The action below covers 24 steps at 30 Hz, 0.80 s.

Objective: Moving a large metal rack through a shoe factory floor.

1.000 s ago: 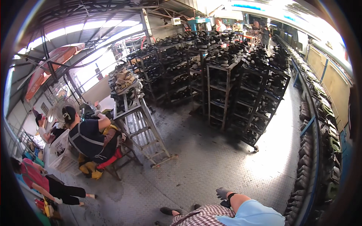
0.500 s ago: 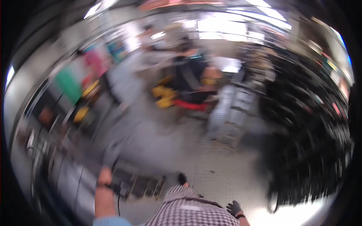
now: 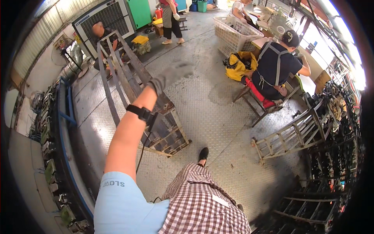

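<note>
My left arm reaches forward with a dark band round the wrist. The grey-gloved left hand [image 3: 171,76] is blurred by motion, its fingers stretched out and nothing visible in them. Below and beside it in the picture is a long metal frame [image 3: 134,68] with several rails and a barred end [image 3: 171,134]. Whether the hand touches that frame is unclear; it appears to be above the floor [image 3: 202,97]. My right hand does not show. A checked apron [image 3: 206,195] covers my front, and one black shoe [image 3: 203,153] steps ahead.
A seated person [image 3: 274,66] works at the right, beside a yellow bag [image 3: 239,66] and white basket [image 3: 233,33]. A ladder-like rack [image 3: 292,138] and dark hanging pieces [image 3: 339,124] line the right. Another person [image 3: 103,33] is behind the frame; machinery [image 3: 58,156] runs along the left.
My view has turned and sharpened, with the metal frame now ahead of me. The left arm reaches farther up the picture, and my gloved right hand has left view.
</note>
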Tool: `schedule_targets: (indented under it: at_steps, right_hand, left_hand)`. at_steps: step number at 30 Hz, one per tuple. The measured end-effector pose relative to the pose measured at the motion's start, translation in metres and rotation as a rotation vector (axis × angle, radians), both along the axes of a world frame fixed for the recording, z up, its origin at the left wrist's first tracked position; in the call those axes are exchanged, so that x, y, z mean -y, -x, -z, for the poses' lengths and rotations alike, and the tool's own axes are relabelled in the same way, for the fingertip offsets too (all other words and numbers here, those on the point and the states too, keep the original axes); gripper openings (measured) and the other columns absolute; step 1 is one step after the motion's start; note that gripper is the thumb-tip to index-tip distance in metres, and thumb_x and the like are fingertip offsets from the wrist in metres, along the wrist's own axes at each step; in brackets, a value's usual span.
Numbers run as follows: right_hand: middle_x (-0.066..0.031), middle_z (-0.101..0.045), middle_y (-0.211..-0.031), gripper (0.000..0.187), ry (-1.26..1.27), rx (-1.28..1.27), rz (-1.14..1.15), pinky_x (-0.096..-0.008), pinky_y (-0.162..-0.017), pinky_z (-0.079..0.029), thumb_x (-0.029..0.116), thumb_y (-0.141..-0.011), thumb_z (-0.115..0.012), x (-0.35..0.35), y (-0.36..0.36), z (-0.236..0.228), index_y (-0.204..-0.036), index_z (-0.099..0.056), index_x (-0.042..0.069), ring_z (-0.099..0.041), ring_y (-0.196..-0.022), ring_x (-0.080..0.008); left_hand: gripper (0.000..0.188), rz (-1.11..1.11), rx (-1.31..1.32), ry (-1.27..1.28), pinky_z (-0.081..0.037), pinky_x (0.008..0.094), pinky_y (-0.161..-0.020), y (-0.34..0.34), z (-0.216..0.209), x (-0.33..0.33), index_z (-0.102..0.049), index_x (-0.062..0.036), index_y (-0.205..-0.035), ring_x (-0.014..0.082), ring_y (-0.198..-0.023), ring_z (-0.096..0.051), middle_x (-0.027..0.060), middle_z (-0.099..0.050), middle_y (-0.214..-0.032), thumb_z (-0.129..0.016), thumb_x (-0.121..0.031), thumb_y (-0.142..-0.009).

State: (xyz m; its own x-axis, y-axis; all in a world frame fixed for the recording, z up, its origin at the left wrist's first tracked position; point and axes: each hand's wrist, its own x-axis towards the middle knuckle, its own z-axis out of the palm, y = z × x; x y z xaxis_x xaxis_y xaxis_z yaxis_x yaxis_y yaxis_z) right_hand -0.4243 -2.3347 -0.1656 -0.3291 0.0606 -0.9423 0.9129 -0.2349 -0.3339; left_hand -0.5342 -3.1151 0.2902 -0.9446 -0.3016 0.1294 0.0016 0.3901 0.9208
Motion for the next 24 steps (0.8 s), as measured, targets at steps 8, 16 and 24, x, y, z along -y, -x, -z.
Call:
schedule_targets:
  at_steps: [8,16,24]
  right_hand:
    - [-0.0144,-0.050,-0.137,0.049,-0.196,-0.121,-0.184,-0.0510,-0.086,-0.046,0.040,-0.096,-0.042,0.045,0.042,-0.071,-0.139,-0.036,0.018,-0.056,-0.110,-0.0314]
    - [-0.0123,-0.058,-0.122,0.046,-0.306,0.006,-0.072,-0.0500,-0.071,-0.050,0.032,-0.098,-0.040,0.032,0.010,-0.094,-0.141,-0.036,0.016,-0.062,-0.092,-0.0309]
    - [-0.0218,-0.051,-0.134,0.055,-0.297,0.042,-0.087,-0.0525,-0.090,-0.051,0.028,-0.101,-0.037,0.032,0.006,-0.092,-0.150,-0.022,0.007,-0.058,-0.112,-0.0393]
  left_hand:
    - [0.040,-0.106,0.128,-0.465,-0.048,0.0297,-0.090,0.052,0.098,0.007,-0.057,-0.0026,-0.128,0.0159,-0.103,-0.061,0.0046,-0.065,-0.112,-0.058,-0.025,-0.096]
    - [0.033,0.170,0.283,0.252,-0.045,0.0319,-0.089,0.045,0.111,-0.004,-0.064,-0.0060,-0.120,0.0182,-0.097,-0.059,0.0079,-0.067,-0.106,-0.052,-0.022,-0.094]
    - [0.053,0.259,0.555,0.206,-0.043,0.0321,-0.094,0.039,0.089,-0.010,-0.056,-0.0086,-0.131,0.0174,-0.110,-0.054,0.0067,-0.061,-0.124,-0.062,-0.041,-0.091]
